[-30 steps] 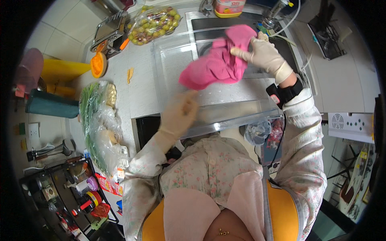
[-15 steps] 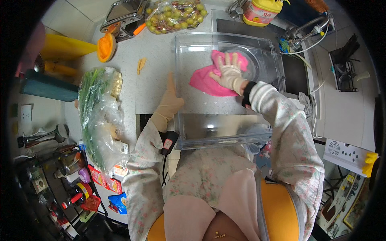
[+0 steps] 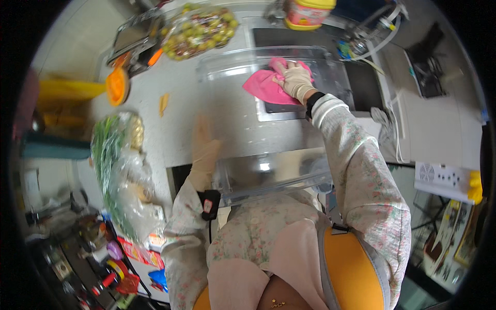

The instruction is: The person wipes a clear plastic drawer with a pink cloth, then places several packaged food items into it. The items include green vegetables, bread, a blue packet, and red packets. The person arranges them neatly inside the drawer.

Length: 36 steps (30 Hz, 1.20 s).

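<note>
A large clear plastic bin (image 3: 240,196) lies on the counter in front of me, overlapping the sink, its near wall close to my body. My right hand (image 3: 298,82), in a pale glove, is closed on a bunched pink cloth (image 3: 264,88) over the far right part of the bin. The cloth's loose corner spreads leftward from under the fingers. My left hand (image 3: 205,155), gloved too and smeared by motion, lies along the bin's left side. Its fingers look stretched out and pointing away from me, with nothing visible in them.
A bag of green fruit (image 3: 199,31) and a cut orange squash (image 3: 117,85) are at the far left. Bagged green onions (image 3: 106,150) lie on the left. Behind the bin are the sink (image 3: 364,88), a faucet (image 3: 359,44) and a yellow-topped jug (image 3: 308,13).
My right hand and the pink cloth have moved farther away and rightward across the bin. My left hand stays by the left side, now blurred. The whole view has shifted.
</note>
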Available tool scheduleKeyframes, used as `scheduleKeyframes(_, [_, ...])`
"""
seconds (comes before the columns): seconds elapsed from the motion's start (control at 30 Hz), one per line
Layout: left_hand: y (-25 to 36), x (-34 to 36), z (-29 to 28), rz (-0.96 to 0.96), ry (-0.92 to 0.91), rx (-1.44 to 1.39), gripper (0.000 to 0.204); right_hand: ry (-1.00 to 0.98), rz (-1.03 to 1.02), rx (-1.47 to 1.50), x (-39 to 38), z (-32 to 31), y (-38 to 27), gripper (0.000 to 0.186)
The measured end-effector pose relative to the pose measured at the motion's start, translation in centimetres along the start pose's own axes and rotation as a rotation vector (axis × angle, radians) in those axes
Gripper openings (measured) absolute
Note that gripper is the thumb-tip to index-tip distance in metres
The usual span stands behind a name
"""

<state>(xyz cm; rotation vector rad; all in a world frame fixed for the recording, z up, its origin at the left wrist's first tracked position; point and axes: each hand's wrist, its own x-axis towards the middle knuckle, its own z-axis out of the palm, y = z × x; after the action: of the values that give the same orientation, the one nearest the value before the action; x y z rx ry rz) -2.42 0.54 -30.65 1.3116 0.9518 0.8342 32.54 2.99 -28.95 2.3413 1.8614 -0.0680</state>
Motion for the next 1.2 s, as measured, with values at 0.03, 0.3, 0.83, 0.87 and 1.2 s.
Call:
scheduleKeyframes(0.03, [-0.6,0.0,-0.4,0.009,-0.038,0.057,0.085,-0.009,0.096,0.029,-1.5,0.1,1.9,0.056])
scheduleKeyframes(0.3, [-1.5,6.1,7.3,0.162,-0.267,0.252,0.076,-0.194,-0.07,0.094,-14.1,0.4,0.8,0.077])
scheduleKeyframes(0.83, [-4.8,10.2,18.6,0.25,-0.474,0.596,0.058,-0.379,-0.618,-0.032,-14.3,4.2,-0.9,0.09])
scheduleKeyframes(0.87, [-5.3,10.4,18.0,0.25,-0.463,0.6,0.057,-0.366,-0.629,-0.024,-14.1,4.3,-1.1,0.09])
scheduleKeyframes(1.2, [-5.4,9.0,-2.1,1.24,-0.325,1.248,0.047,-0.103,-0.479,0.568,-9.4,2.9,-3.3,0.027])
